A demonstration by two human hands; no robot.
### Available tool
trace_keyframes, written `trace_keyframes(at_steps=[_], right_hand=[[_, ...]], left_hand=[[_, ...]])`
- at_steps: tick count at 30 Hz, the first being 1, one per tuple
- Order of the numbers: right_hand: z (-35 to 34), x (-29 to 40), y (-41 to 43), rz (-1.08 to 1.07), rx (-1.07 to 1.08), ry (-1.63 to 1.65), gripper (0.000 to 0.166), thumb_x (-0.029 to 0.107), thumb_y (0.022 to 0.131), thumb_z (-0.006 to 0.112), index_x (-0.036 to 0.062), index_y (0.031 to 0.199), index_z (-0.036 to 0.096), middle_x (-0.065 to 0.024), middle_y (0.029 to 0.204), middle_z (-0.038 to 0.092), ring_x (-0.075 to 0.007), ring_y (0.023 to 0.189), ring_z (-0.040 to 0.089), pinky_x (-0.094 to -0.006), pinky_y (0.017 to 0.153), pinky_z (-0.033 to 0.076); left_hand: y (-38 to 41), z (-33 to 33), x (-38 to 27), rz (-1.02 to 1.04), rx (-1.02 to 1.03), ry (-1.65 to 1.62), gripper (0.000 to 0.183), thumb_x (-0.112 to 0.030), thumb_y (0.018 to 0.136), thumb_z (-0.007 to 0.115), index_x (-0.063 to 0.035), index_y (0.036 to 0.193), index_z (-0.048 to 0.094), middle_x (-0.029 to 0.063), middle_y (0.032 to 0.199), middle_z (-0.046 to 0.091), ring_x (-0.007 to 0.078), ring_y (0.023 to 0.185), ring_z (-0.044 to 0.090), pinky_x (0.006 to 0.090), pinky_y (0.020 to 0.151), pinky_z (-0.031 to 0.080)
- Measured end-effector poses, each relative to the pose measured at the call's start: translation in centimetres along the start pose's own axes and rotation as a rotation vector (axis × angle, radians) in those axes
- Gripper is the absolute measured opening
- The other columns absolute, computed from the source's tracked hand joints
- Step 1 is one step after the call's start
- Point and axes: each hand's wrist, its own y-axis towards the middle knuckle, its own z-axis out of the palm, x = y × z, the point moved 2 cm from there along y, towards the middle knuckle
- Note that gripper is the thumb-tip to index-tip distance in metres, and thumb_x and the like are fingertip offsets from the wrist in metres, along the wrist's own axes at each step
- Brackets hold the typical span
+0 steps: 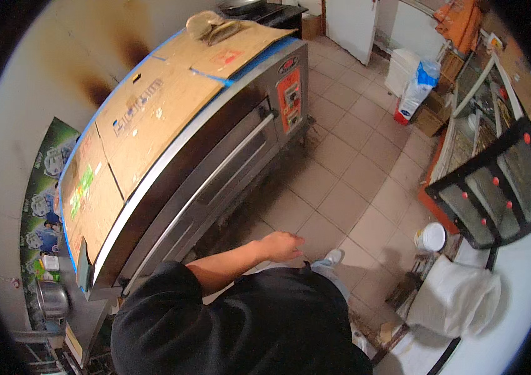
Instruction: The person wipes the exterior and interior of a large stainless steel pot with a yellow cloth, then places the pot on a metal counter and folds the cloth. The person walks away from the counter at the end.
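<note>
My left hand [282,246] hangs over the tiled floor [326,183] in front of my black shirt [265,323], its fingers loosely bent. Nothing shows in it, though the palm side is hidden. Nearest to it stands a wide metal deck oven [209,173] with a long door handle [228,171] and a red control panel [289,101]. Flattened cardboard [153,122] covers the oven top, and a crumpled brown cloth [214,28] lies at its far end. My right hand is out of view. One of my shoes [334,256] shows below.
At right are a white bucket [432,236], a pale cloth [455,297] on a white surface, and a black rack-like panel [495,183] with red dots. A plastic sack [415,91] and cardboard boxes [429,115] sit farther back. A steel pot [53,300] stands at lower left.
</note>
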Motion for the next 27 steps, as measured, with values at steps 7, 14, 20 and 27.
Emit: trace_keyframes(at_steps=[7, 14, 20, 27], right_hand=[[-22.8, 25.3, 18.2, -0.160, -0.081, 0.515, 0.023, 0.024, 0.084, 0.052, 0.0058, 0.098, 0.054, -0.0090, 0.073, 0.061, -0.0190, 0.057, 0.057, -0.0304, 0.049, 0.046], [-30.9, 34.4, 28.5, -0.109, 0.182, 0.156, 0.024, 0.029, 0.085, 0.054, 0.0066, 0.095, 0.055, -0.0071, 0.075, 0.059, -0.0190, 0.062, 0.054, -0.0341, 0.056, 0.045], [-32.9, 46.2, 27.2, -0.158, 0.203, -0.322, 0.023, 0.024, 0.087, 0.052, 0.0031, 0.084, 0.060, -0.0071, 0.068, 0.059, -0.0143, 0.054, 0.053, -0.0296, 0.048, 0.044], [-39.8, 60.6, 31.0, -0.153, 0.178, -0.310, 0.020, 0.018, 0.085, 0.053, 0.0009, 0.079, 0.062, -0.0075, 0.063, 0.058, -0.0149, 0.053, 0.052, -0.0293, 0.050, 0.043]], left_hand=[[11.4, -6.5, -0.4, -0.092, -0.055, -0.140, 0.035, -0.032, 0.086, 0.051, -0.0099, 0.112, 0.053, 0.0157, 0.102, 0.060, 0.0360, 0.093, 0.056, 0.0446, 0.078, 0.045], [24.9, -14.5, 3.1, -0.168, -0.154, -0.386, 0.029, -0.028, 0.084, 0.052, -0.0085, 0.104, 0.058, 0.0173, 0.088, 0.062, 0.0367, 0.088, 0.058, 0.0442, 0.075, 0.045], [40.4, -27.2, 7.2, 0.050, -0.081, -0.204, 0.031, -0.023, 0.085, 0.049, -0.0074, 0.112, 0.053, 0.0187, 0.087, 0.061, 0.0366, 0.086, 0.058, 0.0450, 0.073, 0.045], [53.1, -41.8, 8.7, 0.187, -0.461, -0.341, 0.049, -0.026, 0.086, 0.051, -0.0085, 0.129, 0.037, 0.0205, 0.083, 0.059, 0.0378, 0.078, 0.057, 0.0471, 0.066, 0.045]])
